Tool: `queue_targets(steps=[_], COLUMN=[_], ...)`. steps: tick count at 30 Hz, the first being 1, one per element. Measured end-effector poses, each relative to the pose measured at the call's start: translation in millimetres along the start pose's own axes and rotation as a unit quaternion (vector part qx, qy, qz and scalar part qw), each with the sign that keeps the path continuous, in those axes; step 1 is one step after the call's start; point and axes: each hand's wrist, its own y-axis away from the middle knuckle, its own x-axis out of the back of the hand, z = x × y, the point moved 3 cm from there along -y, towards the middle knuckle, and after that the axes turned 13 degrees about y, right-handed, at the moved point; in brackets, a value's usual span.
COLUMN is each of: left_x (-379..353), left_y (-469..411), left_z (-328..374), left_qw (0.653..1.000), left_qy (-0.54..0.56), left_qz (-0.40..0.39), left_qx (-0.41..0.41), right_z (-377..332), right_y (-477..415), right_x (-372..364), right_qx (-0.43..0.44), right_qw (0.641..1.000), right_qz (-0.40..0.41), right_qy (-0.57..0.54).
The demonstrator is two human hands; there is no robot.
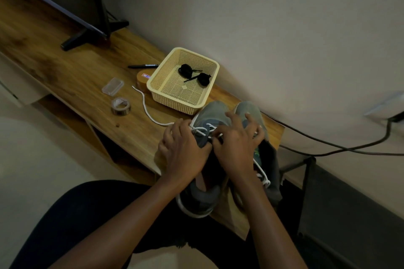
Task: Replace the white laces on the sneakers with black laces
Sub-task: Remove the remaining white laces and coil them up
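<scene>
Two grey sneakers stand side by side at the table's right end, toes toward the wall. On the left sneaker (211, 111) my left hand (183, 148) grips the side by the eyelets. My right hand (235, 146) pinches the white lace (200, 130) at the crossings over the tongue. One loose end of that lace (145, 106) trails left across the wood. The right sneaker (270, 159) keeps its white lace (262, 174), partly hidden by my right wrist. Two coiled black laces (194, 74) lie in the beige basket (157, 74).
A tape roll (121, 106), a clear plastic case (112, 86), a black marker (143, 65) and a round wooden box (142, 81) lie left of the basket. A monitor stand (87, 35) is at the back left. Cables (328, 144) run right of the table edge.
</scene>
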Motion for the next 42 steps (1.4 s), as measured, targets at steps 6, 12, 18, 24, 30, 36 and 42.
queue_targets(steps=[6,12,18,24,30,36,42], left_x=[-1.5,-1.7,-0.3,2.2,2.0,2.6,0.0], left_y=[-0.4,-2.2,-0.6,2.7,3.2,3.5,2.9], left_z=[1.8,0.7,-1.3,0.8,3.0,3.8,3.4], left_qw=[1.0,0.999,0.997,0.998,0.999,0.999,0.999], left_qy=[-0.013,0.003,0.062,0.064,0.046,0.035,0.025], left_qz=[-0.021,-0.036,-0.005,0.019,-0.01,-0.016,-0.021], left_qx=[0.007,0.033,0.046,0.005,0.009,-0.008,-0.027], right_z=[5.8,15.4,3.9,3.6,12.1,9.9,10.7], right_y=[-0.9,-5.1,-2.2,-0.6,-2.8,-3.3,-4.3], right_x=[2.3,11.9,4.5,1.6,8.0,7.6,6.1], right_qx=[-0.043,-0.099,-0.019,-0.013,-0.059,-0.077,-0.09], right_qw=[0.999,0.993,1.0,1.0,0.997,0.995,0.993], right_qz=[0.019,0.023,0.0,-0.004,-0.006,-0.017,-0.033], right_qy=[0.001,-0.053,-0.018,-0.012,-0.042,-0.058,-0.064])
